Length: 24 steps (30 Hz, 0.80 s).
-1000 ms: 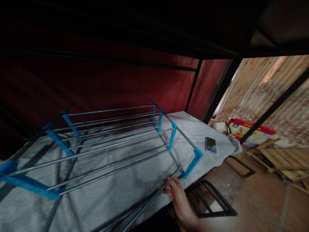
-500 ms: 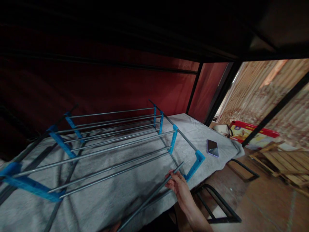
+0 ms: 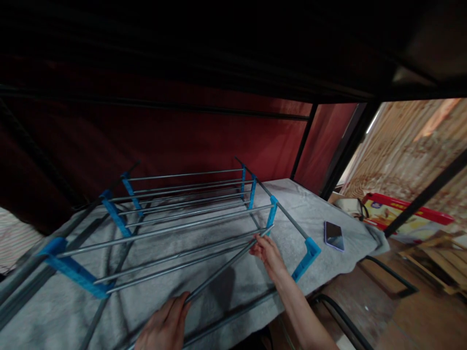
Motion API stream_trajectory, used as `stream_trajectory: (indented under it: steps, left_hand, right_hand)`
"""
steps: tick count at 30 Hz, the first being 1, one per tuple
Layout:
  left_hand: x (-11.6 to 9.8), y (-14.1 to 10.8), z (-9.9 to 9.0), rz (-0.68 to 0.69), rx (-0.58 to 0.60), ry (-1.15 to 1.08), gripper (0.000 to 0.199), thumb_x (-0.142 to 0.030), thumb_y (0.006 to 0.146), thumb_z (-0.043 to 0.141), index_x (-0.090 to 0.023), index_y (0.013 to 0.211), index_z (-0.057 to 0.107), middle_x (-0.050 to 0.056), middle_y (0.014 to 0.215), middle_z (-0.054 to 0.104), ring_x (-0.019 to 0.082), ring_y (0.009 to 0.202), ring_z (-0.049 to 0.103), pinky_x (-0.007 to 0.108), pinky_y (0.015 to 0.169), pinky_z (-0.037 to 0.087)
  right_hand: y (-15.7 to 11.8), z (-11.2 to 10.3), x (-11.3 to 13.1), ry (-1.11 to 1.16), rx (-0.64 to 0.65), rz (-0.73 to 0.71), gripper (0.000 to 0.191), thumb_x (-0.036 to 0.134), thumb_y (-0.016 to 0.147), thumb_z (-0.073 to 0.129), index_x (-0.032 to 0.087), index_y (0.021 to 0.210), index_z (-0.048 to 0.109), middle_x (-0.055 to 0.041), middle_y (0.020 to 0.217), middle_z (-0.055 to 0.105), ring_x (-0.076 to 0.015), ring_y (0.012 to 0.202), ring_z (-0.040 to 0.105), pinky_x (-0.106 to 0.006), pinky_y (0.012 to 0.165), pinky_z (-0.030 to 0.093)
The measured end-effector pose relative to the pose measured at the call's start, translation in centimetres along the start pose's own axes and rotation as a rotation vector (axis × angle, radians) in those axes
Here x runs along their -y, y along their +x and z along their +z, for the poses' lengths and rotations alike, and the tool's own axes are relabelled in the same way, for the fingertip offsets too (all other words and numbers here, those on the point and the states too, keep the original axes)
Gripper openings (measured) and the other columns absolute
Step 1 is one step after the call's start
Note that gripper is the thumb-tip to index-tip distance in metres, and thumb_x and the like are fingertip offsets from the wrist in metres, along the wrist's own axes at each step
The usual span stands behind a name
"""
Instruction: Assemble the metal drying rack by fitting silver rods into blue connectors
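My right hand (image 3: 267, 253) pinches a thin grey metal tube (image 3: 222, 271) close to its far tip. Lower down, the fingers of my left hand (image 3: 164, 324) are wrapped round the same tube. It slants above the cloth, its tip overlapping the right side of a partly assembled rack (image 3: 171, 226); whether it touches there I cannot tell. The rack has grey crossbars and blue plastic brackets, one of them a front right bracket (image 3: 305, 257) beside my right forearm. At the left front, another blue bracket (image 3: 75, 272) joins several bars.
Grey cloth (image 3: 292, 204) covers the surface under the rack. On it, to the right, lies a phone (image 3: 333, 235). Black metal posts (image 3: 337, 160) and a dark beam frame the space. Beyond are a red and yellow box (image 3: 401, 214), wooden slats (image 3: 438, 257) and a black metal frame (image 3: 345, 318).
My right hand has raised the tube's far end up and away, toward the rack. My left hand has come into view holding its near part. The camera view has shifted left.
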<state>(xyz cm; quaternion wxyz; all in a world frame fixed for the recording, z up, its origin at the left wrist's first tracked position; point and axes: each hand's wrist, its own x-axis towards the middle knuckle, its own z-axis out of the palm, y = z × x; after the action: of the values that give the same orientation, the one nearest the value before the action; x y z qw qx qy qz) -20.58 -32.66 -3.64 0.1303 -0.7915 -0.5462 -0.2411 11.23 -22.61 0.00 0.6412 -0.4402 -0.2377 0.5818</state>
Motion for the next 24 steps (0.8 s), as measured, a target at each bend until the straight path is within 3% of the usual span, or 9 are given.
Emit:
stream_trajectory:
  steps: [8, 18, 24]
  left_hand:
    - [-0.6, 3.2, -0.1, -0.036, -0.111, 0.011, 0.044, -0.039, 0.107, 0.036, -0.020, 0.109, 0.075, 0.004, 0.093, 0.080, 0.019, 0.074, 0.077, 0.028, 0.063, 0.060]
    - [0.0, 5.1, 0.3, -0.021, -0.089, 0.050, 0.043, -0.034, 0.106, 0.036, -0.019, 0.110, 0.076, 0.006, 0.094, 0.080, 0.022, 0.075, 0.076, 0.034, 0.068, 0.060]
    - [1.5, 6.6, 0.8, -0.006, -0.070, 0.041, 0.043, -0.033, 0.106, 0.035, -0.019, 0.114, 0.075, 0.008, 0.099, 0.080, 0.024, 0.081, 0.075, 0.036, 0.076, 0.059]
  right_hand:
    - [2.9, 1.3, 0.7, -0.048, 0.010, -0.025, 0.048, 0.053, 0.057, 0.092, 0.022, 0.081, 0.065, 0.0040, 0.064, 0.064, -0.0147, 0.061, 0.061, -0.031, 0.065, 0.054]
    - [4.0, 0.3, 0.4, -0.096, 0.027, -0.036, 0.039, 0.050, 0.064, 0.088, 0.023, 0.077, 0.064, 0.0020, 0.063, 0.064, -0.0152, 0.061, 0.063, -0.029, 0.064, 0.053]
    - [4.4, 0.1, 0.4, -0.156, 0.045, -0.053, 0.038, 0.054, 0.067, 0.083, 0.024, 0.076, 0.063, -0.0004, 0.070, 0.068, -0.0169, 0.066, 0.065, -0.031, 0.069, 0.055]
